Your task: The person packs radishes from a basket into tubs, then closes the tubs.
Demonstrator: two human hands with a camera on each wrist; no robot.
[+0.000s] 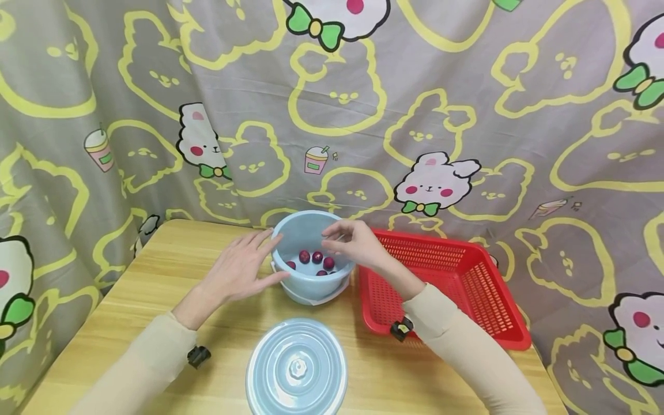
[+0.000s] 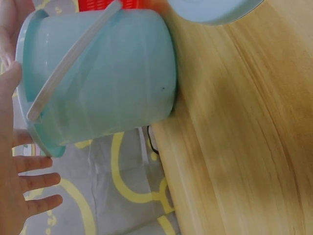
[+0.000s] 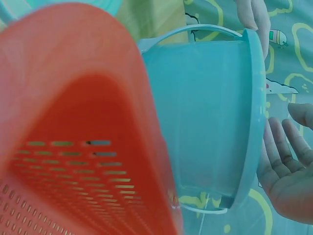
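A light blue bucket stands on the table, with several small round dark red fruits, plum-like, on its bottom. My left hand is at the bucket's left rim, fingers spread and fairly straight; the left wrist view shows the fingers beside the rim. Over the right part of the bucket's mouth is my right hand, its fingers loosely bent. Nothing shows between the right thumb and fingers in the right wrist view. A round light blue lid with a knob lies in front of the bucket.
To the right of the bucket sits a red perforated plastic basket, partly behind the right forearm. The wooden table meets a patterned grey curtain at its back. The bucket's pale handle hangs down along its side.
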